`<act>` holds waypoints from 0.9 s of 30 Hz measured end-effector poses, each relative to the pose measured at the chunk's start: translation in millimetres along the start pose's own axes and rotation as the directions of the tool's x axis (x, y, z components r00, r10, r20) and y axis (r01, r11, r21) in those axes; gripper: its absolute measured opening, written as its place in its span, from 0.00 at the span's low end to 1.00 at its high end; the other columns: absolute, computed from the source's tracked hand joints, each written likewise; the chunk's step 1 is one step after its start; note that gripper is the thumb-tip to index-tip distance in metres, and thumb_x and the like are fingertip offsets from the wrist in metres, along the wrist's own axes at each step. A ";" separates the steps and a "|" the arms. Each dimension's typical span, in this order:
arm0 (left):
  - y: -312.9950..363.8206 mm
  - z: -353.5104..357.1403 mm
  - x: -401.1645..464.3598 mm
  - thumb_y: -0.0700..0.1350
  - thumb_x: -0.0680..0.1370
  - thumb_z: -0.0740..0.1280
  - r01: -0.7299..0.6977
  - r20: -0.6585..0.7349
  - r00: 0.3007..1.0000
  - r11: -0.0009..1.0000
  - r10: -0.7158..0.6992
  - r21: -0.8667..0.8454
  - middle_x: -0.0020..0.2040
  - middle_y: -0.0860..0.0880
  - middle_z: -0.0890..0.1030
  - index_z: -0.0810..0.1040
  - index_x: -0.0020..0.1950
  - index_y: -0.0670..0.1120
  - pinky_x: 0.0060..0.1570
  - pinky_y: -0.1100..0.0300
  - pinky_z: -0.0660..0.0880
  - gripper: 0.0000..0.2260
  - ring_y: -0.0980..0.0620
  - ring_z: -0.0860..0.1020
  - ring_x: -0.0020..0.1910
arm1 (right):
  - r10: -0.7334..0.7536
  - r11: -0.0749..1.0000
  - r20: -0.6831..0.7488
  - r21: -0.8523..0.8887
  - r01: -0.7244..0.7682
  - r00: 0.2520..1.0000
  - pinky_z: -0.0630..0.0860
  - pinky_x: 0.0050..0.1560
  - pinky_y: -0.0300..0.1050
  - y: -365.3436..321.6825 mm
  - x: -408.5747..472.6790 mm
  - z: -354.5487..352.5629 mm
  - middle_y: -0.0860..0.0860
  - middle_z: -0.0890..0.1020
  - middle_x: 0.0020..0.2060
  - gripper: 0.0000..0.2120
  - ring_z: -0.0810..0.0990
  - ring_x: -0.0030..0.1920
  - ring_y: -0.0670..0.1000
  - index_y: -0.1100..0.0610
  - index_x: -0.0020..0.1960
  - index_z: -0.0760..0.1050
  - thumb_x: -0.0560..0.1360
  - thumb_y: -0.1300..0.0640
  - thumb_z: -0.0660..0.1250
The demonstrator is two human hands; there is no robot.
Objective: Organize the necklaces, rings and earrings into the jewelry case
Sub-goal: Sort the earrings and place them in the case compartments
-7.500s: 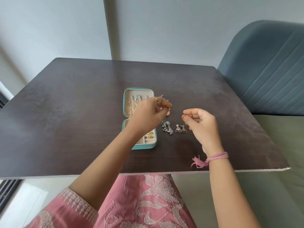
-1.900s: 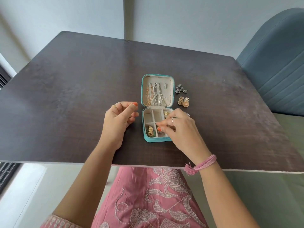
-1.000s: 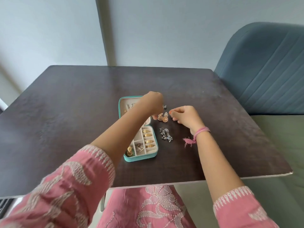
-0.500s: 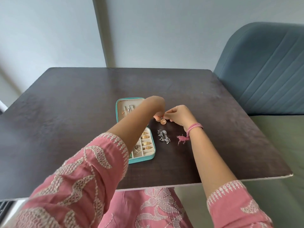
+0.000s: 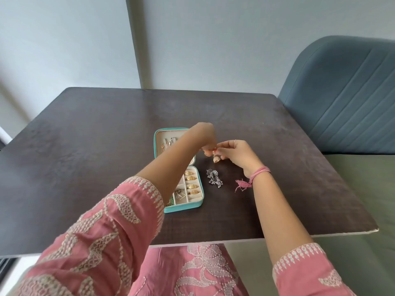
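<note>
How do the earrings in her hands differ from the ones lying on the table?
The gold earrings are bell-shaped and held up off the table between the left hand and right hand; the silver earrings are darker, beaded and lie loose on the table. Both pairs are outside the jewelry case.

Left hand (image 5: 206, 135) and right hand (image 5: 237, 152) met above the surface (image 5: 85, 146), both pinching a gold earring (image 5: 215, 159). The open jewelry case (image 5: 181, 207) lay beneath the left forearm; silver earrings (image 5: 214, 178) lay below the right hand.
</note>
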State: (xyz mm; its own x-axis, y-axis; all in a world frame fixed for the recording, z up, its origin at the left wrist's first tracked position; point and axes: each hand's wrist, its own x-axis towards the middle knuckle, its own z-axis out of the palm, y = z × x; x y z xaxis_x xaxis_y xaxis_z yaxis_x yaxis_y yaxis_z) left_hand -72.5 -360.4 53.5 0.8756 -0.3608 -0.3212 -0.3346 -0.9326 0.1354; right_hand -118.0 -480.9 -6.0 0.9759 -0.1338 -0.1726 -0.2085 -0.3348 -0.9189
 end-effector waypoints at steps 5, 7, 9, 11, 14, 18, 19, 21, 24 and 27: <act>-16.3 -9.4 -11.0 0.40 0.73 0.67 -0.039 -0.122 0.993 0.946 -0.001 -0.321 0.35 0.49 0.85 0.83 0.50 0.43 0.43 0.59 0.80 0.08 0.52 0.84 0.42 | -0.080 0.973 -0.044 0.214 0.087 0.996 0.67 0.32 0.29 -8.3 -9.4 -4.9 0.44 0.82 0.36 0.06 0.75 0.33 0.38 0.54 0.52 0.81 0.75 0.59 0.70; -23.8 -13.0 -20.4 0.39 0.74 0.67 -0.083 -0.174 0.985 0.874 -0.002 -0.478 0.28 0.51 0.82 0.81 0.48 0.46 0.28 0.67 0.74 0.06 0.60 0.81 0.28 | -0.121 0.959 -0.071 0.248 0.135 0.990 0.68 0.33 0.27 -13.6 -13.5 -5.6 0.41 0.83 0.37 0.07 0.77 0.35 0.36 0.53 0.53 0.81 0.76 0.58 0.69; -33.3 -14.1 -30.3 0.38 0.75 0.67 -0.154 -0.243 0.970 0.785 0.004 -0.600 0.36 0.49 0.83 0.81 0.50 0.46 0.20 0.70 0.66 0.06 0.62 0.75 0.20 | -0.158 0.944 -0.089 0.278 0.177 0.983 0.68 0.33 0.25 -20.7 -18.4 -6.2 0.42 0.83 0.40 0.08 0.78 0.37 0.34 0.54 0.55 0.80 0.76 0.59 0.69; -43.2 -15.0 -43.7 0.37 0.75 0.67 -0.219 -0.295 0.955 0.657 -0.006 -0.722 0.41 0.50 0.83 0.81 0.53 0.44 0.20 0.69 0.63 0.09 0.61 0.72 0.18 | -0.184 0.935 -0.087 0.291 0.202 0.979 0.69 0.35 0.27 -28.0 -23.8 -6.7 0.42 0.84 0.42 0.08 0.79 0.38 0.34 0.53 0.55 0.81 0.76 0.58 0.69; -55.2 -16.0 -63.7 0.38 0.76 0.68 -0.272 -0.313 0.950 0.441 -0.021 -0.855 0.44 0.47 0.83 0.81 0.56 0.45 0.23 0.68 0.61 0.10 0.61 0.68 0.18 | -0.205 0.930 -0.066 0.298 0.216 0.976 0.68 0.40 0.34 -37.1 -31.1 -6.6 0.42 0.85 0.43 0.06 0.80 0.41 0.36 0.50 0.51 0.81 0.75 0.57 0.70; -65.6 -13.9 -81.9 0.40 0.76 0.70 -0.272 -0.297 0.954 0.292 -0.043 -0.917 0.35 0.48 0.79 0.82 0.55 0.48 0.27 0.68 0.61 0.09 0.60 0.65 0.19 | -0.241 0.921 -0.044 0.306 0.242 0.970 0.67 0.42 0.36 -46.7 -40.5 -2.2 0.42 0.85 0.41 0.05 0.80 0.41 0.35 0.50 0.49 0.82 0.74 0.58 0.70; -67.2 -12.9 -85.5 0.40 0.76 0.69 -0.265 -0.289 0.956 0.276 -0.048 -0.924 0.32 0.50 0.78 0.82 0.55 0.48 0.28 0.67 0.61 0.09 0.60 0.65 0.19 | -0.248 0.917 -0.036 0.314 0.247 0.968 0.68 0.42 0.35 -48.6 -42.7 -0.4 0.43 0.85 0.41 0.05 0.80 0.40 0.35 0.51 0.49 0.82 0.74 0.58 0.71; -69.3 -11.0 -92.5 0.40 0.76 0.69 -0.257 -0.278 0.959 0.244 -0.053 -0.935 0.33 0.49 0.78 0.82 0.56 0.47 0.26 0.69 0.61 0.09 0.60 0.63 0.19 | -0.257 0.910 -0.028 0.329 0.251 0.966 0.68 0.41 0.34 -51.8 -47.1 2.4 0.43 0.86 0.41 0.06 0.80 0.40 0.36 0.51 0.50 0.82 0.74 0.58 0.71; -72.1 -7.4 -101.4 0.39 0.77 0.68 -0.269 -0.284 0.957 0.190 -0.056 -0.944 0.35 0.48 0.77 0.82 0.55 0.46 0.22 0.72 0.61 0.09 0.60 0.63 0.19 | -0.263 0.904 -0.010 0.347 0.250 0.965 0.68 0.42 0.35 -55.1 -52.9 5.2 0.43 0.85 0.43 0.06 0.80 0.42 0.36 0.50 0.50 0.82 0.74 0.57 0.70; -76.4 -2.4 -108.5 0.39 0.77 0.68 -0.283 -0.297 0.953 0.165 -0.065 -0.945 0.31 0.51 0.78 0.82 0.54 0.47 0.25 0.70 0.63 0.08 0.59 0.63 0.19 | -0.270 0.896 0.019 0.372 0.244 0.963 0.68 0.46 0.39 -56.7 -57.1 8.3 0.46 0.86 0.47 0.06 0.80 0.46 0.40 0.50 0.50 0.82 0.74 0.57 0.70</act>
State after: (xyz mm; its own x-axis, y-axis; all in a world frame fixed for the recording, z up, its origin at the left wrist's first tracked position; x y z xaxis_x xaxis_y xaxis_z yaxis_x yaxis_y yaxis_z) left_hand -141.1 -250.0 80.2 0.9594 -0.2797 -0.0368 0.0263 -0.0411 0.9988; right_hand -161.3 -446.6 53.1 0.9969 -0.0209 0.0758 0.0761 0.0142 -0.9970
